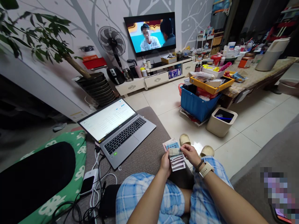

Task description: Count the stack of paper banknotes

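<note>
Both hands are meeting just above the knees: the left hand (166,162) is gripping a fanned stack of banknotes (175,154) from below, its fingers hidden behind them, while the right hand (191,154) is pinching the top note. Denominations are unreadable. Beyond, slippers (185,139) are peeking out on the floor.

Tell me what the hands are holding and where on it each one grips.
Both hands hold a fanned stack of banknotes. The left hand grips its left edge from beneath; the right hand pinches the top note at its right end.
</note>
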### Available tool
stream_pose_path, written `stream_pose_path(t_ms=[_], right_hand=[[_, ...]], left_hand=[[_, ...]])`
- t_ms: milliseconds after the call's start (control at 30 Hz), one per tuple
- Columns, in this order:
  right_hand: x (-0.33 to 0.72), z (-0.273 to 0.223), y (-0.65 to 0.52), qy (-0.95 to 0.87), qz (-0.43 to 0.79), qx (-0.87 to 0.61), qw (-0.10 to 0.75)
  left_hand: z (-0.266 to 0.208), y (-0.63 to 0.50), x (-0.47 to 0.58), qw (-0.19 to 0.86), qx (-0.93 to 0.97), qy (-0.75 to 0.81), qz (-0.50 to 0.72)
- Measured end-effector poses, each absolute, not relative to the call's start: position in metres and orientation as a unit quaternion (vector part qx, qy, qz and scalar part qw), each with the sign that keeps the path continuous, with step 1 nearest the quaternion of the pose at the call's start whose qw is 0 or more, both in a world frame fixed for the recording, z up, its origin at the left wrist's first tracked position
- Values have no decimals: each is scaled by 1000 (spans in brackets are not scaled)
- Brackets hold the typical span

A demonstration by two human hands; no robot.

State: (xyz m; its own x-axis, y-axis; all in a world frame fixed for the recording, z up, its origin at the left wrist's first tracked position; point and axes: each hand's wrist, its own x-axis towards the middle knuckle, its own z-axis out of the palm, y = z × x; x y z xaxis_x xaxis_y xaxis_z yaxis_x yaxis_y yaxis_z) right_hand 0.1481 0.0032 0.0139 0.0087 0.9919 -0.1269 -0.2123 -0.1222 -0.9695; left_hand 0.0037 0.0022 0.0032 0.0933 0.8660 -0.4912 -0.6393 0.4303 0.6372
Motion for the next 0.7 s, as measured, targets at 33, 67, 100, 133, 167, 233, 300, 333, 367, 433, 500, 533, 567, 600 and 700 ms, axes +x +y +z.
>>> stream_pose_path(t_ms=[33,67,100,133,167,233,300,333,367,433,500,533,567,600,700], right_hand=[[148,14,3,-405,576,-479,524],[148,14,3,-405,576,-478,525],[148,15,3,-405,576,-477,525],[148,16,3,-405,577,-476,526],[148,16,2,-405,578,-475,526],[148,18,2,-406,579,-473,526],[148,18,1,-408,578,-471,527],[148,18,1,-409,577,-471,528],[148,18,1,-410,576,-471,529],[149,17,1,-412,577,-469,527],[149,16,1,-416,585,-463,520],[149,16,1,-417,589,-460,517],[149,15,2,-417,593,-458,515],[149,14,2,-415,594,-458,515],[148,12,3,-408,582,-471,522]], left_hand=[[4,2,4,728,131,431,517],[4,2,4,728,132,432,516],[5,2,4,728,132,432,515],[5,2,3,728,132,434,514],[6,2,3,728,133,435,513],[7,2,3,729,134,437,510],[8,2,3,730,134,437,507],[8,2,3,731,135,438,505],[8,2,3,734,135,438,502],[9,1,3,739,137,438,493],[9,1,3,742,141,437,488],[9,1,3,742,144,436,488],[9,1,3,741,146,436,490],[9,0,3,738,148,436,493],[11,0,3,730,155,435,503]])
